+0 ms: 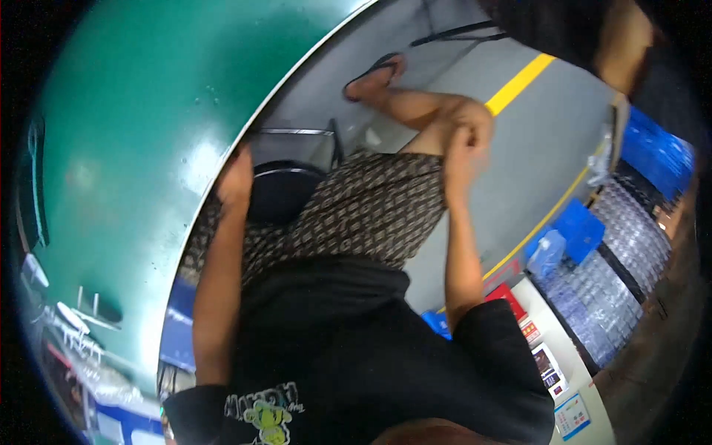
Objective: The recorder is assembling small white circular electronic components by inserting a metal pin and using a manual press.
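My right hand [461,167] is at my bare right knee [469,115], just past the hem of my patterned shorts [371,200]. Motion smears its fingers, and no object shows in it. Beside the rim of the green table [126,141], my left hand [236,178] hangs low over my left leg. The table edge and the hand's angle hide most of its fingers. A round black stool seat [285,189] shows between my left forearm and the shorts.
White plastic parts and bags [81,334] lie at the table's near left end. Stacks of clear-wrapped goods [593,282] and blue bins [578,228] stand at right. A white cabinet [586,386] with small boxes is at lower right. A yellow line [521,83] crosses the grey floor.
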A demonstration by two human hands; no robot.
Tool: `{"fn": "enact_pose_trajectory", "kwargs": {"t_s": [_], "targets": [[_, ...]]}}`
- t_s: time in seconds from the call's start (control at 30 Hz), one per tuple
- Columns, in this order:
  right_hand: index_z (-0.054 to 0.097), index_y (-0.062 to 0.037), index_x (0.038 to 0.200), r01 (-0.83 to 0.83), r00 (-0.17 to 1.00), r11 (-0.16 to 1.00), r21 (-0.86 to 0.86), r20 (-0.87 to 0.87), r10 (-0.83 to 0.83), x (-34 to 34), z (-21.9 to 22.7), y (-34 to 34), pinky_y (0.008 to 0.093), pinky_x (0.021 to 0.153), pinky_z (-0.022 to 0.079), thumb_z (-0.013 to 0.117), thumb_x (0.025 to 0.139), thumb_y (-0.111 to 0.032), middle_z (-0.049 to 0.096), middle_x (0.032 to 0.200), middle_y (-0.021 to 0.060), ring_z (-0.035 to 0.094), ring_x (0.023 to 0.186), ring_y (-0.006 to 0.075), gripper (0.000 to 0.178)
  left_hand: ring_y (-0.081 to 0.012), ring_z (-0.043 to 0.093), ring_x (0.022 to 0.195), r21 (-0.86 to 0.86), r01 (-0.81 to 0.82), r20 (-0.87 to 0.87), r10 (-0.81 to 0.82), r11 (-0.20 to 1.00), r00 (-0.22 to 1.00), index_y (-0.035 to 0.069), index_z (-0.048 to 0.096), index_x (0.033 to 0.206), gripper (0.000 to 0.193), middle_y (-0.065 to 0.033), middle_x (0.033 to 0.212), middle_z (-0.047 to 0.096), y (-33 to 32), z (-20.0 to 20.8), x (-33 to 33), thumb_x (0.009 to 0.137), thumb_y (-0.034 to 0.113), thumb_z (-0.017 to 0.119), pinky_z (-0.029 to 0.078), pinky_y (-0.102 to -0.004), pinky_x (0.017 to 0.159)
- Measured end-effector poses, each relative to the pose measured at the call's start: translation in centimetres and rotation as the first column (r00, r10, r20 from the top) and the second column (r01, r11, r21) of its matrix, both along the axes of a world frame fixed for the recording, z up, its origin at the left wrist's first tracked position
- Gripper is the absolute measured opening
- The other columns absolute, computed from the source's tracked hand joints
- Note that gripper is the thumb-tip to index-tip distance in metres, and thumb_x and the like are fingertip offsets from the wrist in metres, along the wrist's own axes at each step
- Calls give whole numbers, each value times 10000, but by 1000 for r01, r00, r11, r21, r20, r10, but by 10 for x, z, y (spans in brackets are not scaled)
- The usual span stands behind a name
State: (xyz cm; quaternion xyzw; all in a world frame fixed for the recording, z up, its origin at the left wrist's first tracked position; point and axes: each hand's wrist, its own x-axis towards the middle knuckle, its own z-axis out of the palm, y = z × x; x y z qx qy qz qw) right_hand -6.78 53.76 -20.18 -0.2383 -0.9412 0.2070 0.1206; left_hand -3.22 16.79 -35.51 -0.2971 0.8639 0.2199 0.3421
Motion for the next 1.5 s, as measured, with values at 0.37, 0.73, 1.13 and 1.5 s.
{"fn": "enact_pose_trajectory", "kwargs": {"t_s": [0.37,0.73,1.13,1.5], "targets": [[678,-83,883,9,998,987,-159,-53,-18,-16,-6,-14,278,561,439,588,857,-104,539,601,45,504,536,122,97,-315,601,833,-229,159,-540,-261,960,800,40,650,864,357,-129,888,661,-31,-35,50,912,359,497,438,-408,798],[677,-77,871,70,996,980,-188,-45,-80,-9,-14,-11,246,509,384,592,848,-93,499,557,17,452,514,67,89,-304,557,1070,-541,551,-144,-715,635,684,108,610,1200,436,-67,1220,609,-47,-50,52,957,438,460,388,-380,976],[686,-106,862,-5,996,997,-77,-91,-2,-20,-13,-5,328,526,427,612,836,-159,534,560,50,525,512,171,95,-296,598,1004,-36,-20,-453,2,999,891,65,686,969,403,-104,1037,679,-7,-35,23,921,414,491,405,-397,930],[684,-50,836,-345,932,934,91,-84,352,-54,-11,-70,467,721,486,571,802,-170,648,802,211,632,772,371,169,-372,596,944,26,-149,-325,149,988,934,28,631,1034,323,-223,1040,620,46,49,-28,946,292,466,488,-469,830]]}}
